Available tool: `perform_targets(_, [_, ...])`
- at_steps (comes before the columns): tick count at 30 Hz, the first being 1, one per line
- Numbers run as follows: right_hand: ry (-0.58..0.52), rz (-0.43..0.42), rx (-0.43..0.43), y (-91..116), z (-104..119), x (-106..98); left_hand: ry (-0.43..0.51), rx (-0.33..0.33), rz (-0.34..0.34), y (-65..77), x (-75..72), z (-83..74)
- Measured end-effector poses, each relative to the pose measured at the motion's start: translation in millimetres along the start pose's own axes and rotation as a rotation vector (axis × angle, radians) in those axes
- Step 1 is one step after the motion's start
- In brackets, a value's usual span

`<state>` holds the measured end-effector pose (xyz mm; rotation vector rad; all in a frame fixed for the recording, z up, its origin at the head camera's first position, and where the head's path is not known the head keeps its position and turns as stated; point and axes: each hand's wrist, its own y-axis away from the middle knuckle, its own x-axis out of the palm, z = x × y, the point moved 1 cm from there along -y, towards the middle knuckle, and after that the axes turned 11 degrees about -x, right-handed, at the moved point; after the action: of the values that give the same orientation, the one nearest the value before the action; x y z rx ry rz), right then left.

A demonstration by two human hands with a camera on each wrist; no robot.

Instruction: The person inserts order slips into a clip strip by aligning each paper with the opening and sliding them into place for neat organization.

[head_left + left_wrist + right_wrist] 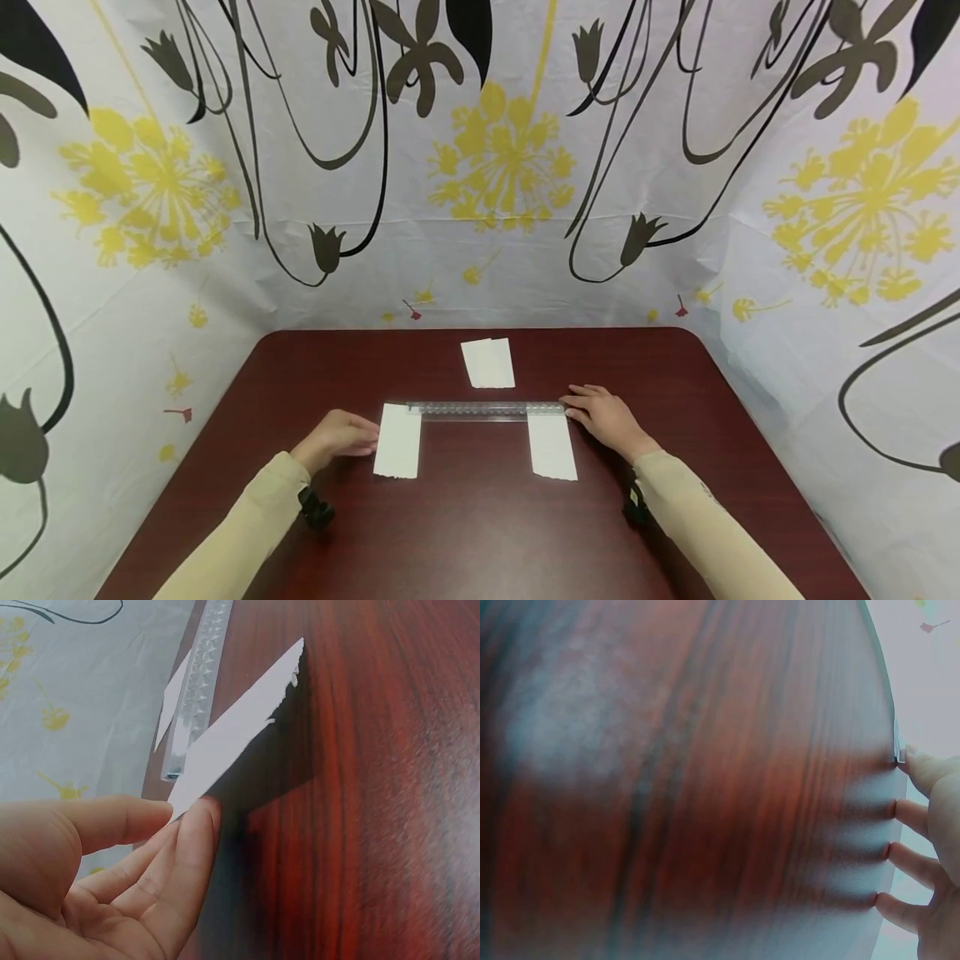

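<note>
My left hand (pixel 341 435) pinches the left edge of a white paper piece (pixel 398 442) between thumb and fingertips. In the left wrist view this paper (pixel 247 712) is tilted up from the table, its ragged edge casting a shadow. A clear plastic ruler (pixel 472 411) lies crosswise, from the upper corner of that paper to the top of another white paper piece (pixel 552 446). By the ruler's right end is my right hand (pixel 606 419). In the right wrist view its spread fingers (pixel 907 862) touch the table, with the thumb against the ruler's end.
Farther back, beyond the ruler, lie white paper pieces (pixel 489 364), apparently overlapping. The dark red-brown table (pixel 480 533) has rounded far corners. A patterned cloth (pixel 480 283) hangs behind it and along both sides.
</note>
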<state>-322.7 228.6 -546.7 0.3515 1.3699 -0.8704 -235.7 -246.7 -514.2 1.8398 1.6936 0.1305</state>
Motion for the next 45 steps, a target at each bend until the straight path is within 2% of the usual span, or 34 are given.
perform_targets(4, [0.001, 0.000, 0.002, 1, -1, 0, -0.018, 0.031, -0.038, 0.7, -4.3, -5.2])
perform_targets(8, [0.003, 0.005, 0.006, 2, -2, 2, -0.120, 0.130, -0.137, 2.4, -4.2, -12.6])
perform_targets(12, [0.012, -0.002, 0.002, 2, -2, 1, -0.365, 0.340, -0.274, 8.2, 2.8, -18.9])
perform_targets(15, [0.016, -0.008, 0.000, 2, -2, 1, -0.604, 0.507, -0.355, 12.9, 11.3, -18.6])
perform_targets(19, [0.015, -0.012, -0.001, 2, -1, 1, -0.861, 0.701, -0.366, 14.5, 23.0, -8.9])
perform_targets(22, [0.014, -0.014, -0.003, 1, -1, 0, -0.971, 0.830, -0.336, 13.1, 29.9, 1.8])
perform_targets(24, [0.015, -0.012, -0.006, 1, -1, 0, -1.021, 0.887, -0.334, 11.2, 33.1, 8.5])
perform_targets(27, [0.006, -0.008, 0.000, 1, -2, 1, -1.055, 0.917, -0.330, 9.1, 35.8, 15.6])
perform_targets(37, [0.014, 0.004, 0.008, 0, -1, 2, -1.077, 0.856, -0.261, 7.8, 37.7, 27.7])
perform_targets(45, [0.026, 0.011, 0.012, -1, -1, 2, -1.071, 0.840, -0.229, 6.8, 36.6, 28.2])
